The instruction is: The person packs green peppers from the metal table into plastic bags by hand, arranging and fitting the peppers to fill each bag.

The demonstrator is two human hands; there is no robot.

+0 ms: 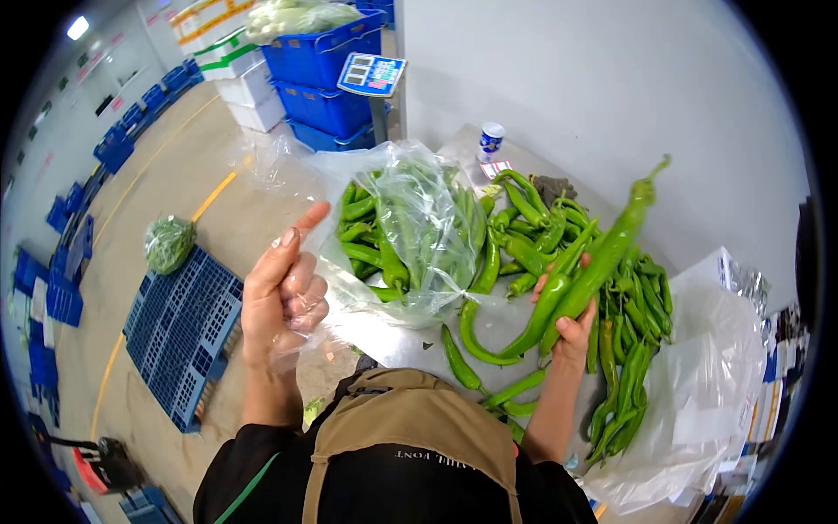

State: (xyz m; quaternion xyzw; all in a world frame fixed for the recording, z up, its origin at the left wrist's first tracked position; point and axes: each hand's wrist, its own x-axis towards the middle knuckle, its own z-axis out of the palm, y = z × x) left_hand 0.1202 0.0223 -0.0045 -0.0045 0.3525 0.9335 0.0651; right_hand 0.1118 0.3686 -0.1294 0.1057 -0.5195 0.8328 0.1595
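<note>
My left hand (288,293) is closed at the near left edge of a clear plastic bag (419,218), its index finger raised and the other fingers curled on the thin film. Green chili peppers (358,253) fill the bag, which lies on a metal table (375,336). My right hand (572,327) grips a few long green chili peppers (602,253), lifted over the table and pointing up and to the right. Behind and beside that hand spreads a loose pile of green chili peppers (642,301). Several single ones lie close to my apron (410,419).
A white plastic sheet (681,393) covers the table's right side. A blue-and-white can (491,141) stands at the back by the wall. Blue crates (323,52) and a scale display (372,74) stand beyond. On the left floor lies a blue pallet (183,332) with a wrapped green bundle (170,244).
</note>
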